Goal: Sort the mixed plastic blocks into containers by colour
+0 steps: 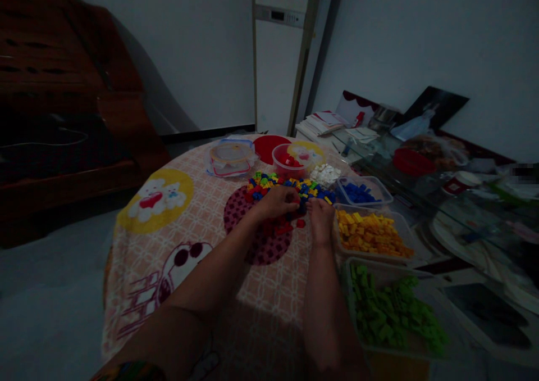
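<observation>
My left hand (280,202) is over the mixed pile of toy building bricks (310,186), its fingers curled in a pinch. A bit of red shows at its fingertips, which looks like a red brick. Close beside it, my right hand (321,212) is closed at the pile's right edge; whatever its fingers hold is hidden. Loose red bricks (283,229) lie on the cloth just below the hands. Behind the pile stands a round clear tub (290,171) with red bricks inside, and white bricks (325,174) sit to its right.
Clear boxes of blue bricks (359,193), yellow bricks (370,234) and green bricks (393,308) line the right side. A lidded clear container (231,157) stands at the back left. A patterned cloth (202,201) covers the round table. A cluttered glass-topped table (391,162) adjoins on the right.
</observation>
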A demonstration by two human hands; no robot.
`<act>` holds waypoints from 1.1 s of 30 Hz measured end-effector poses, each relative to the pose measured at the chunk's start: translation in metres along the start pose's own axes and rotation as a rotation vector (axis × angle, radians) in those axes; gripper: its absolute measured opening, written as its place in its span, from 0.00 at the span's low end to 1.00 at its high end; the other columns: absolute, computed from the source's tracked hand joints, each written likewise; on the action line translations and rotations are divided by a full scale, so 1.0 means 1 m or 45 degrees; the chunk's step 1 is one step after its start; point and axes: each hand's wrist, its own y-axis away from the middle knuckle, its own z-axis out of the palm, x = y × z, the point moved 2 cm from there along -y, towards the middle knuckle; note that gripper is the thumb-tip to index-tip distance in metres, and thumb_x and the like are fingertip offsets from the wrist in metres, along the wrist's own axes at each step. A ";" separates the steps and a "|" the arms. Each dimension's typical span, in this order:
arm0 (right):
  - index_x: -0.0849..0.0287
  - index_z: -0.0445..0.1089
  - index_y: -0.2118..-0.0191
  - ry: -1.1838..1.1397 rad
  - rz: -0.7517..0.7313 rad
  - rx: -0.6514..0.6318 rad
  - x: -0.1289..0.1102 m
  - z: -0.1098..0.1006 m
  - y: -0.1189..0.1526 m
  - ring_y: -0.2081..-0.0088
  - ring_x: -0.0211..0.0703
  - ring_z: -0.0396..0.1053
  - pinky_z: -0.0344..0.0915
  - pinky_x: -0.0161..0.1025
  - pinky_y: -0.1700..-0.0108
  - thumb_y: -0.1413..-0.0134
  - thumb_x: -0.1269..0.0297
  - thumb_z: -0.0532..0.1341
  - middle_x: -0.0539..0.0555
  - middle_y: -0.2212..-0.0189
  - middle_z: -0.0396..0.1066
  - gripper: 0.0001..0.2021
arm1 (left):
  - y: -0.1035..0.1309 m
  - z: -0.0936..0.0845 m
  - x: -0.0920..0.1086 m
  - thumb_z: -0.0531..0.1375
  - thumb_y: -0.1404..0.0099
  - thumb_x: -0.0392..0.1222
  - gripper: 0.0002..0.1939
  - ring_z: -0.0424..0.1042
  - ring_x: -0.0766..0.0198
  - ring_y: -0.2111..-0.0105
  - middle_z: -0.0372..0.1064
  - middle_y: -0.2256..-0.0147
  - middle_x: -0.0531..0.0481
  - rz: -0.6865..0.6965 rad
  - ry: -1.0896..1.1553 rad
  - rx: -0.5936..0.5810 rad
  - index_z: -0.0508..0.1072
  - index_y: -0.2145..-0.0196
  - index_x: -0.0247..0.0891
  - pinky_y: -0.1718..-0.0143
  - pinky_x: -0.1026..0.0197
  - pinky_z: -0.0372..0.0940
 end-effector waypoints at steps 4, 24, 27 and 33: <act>0.60 0.78 0.69 0.006 -0.010 0.004 0.001 0.000 0.000 0.68 0.47 0.73 0.68 0.41 0.61 0.46 0.49 0.57 0.55 0.72 0.78 0.20 | -0.008 -0.006 -0.014 0.62 0.41 0.42 0.12 0.75 0.64 0.70 0.78 0.69 0.50 -0.102 0.057 0.213 0.80 0.60 0.35 0.68 0.64 0.67; 0.59 0.78 0.70 0.022 -0.026 0.002 0.001 0.000 -0.001 0.69 0.47 0.73 0.68 0.41 0.61 0.46 0.50 0.57 0.54 0.73 0.78 0.19 | -0.037 -0.025 -0.007 0.60 0.39 0.34 0.16 0.78 0.58 0.58 0.80 0.56 0.45 -0.107 -0.063 0.364 0.80 0.53 0.35 0.51 0.58 0.71; 0.58 0.77 0.71 0.028 -0.035 -0.006 0.000 -0.001 -0.001 0.70 0.46 0.72 0.68 0.41 0.62 0.46 0.50 0.58 0.54 0.73 0.78 0.18 | -0.021 -0.005 -0.003 0.61 0.40 0.34 0.12 0.78 0.58 0.61 0.80 0.60 0.47 -0.078 -0.228 0.181 0.81 0.58 0.37 0.53 0.58 0.71; 0.59 0.77 0.70 0.034 -0.037 -0.001 0.002 -0.001 -0.002 0.68 0.47 0.73 0.68 0.41 0.62 0.46 0.50 0.57 0.55 0.72 0.79 0.18 | -0.008 0.022 0.003 0.63 0.38 0.38 0.15 0.75 0.52 0.52 0.77 0.53 0.42 -0.102 -0.630 -0.039 0.79 0.53 0.37 0.49 0.55 0.68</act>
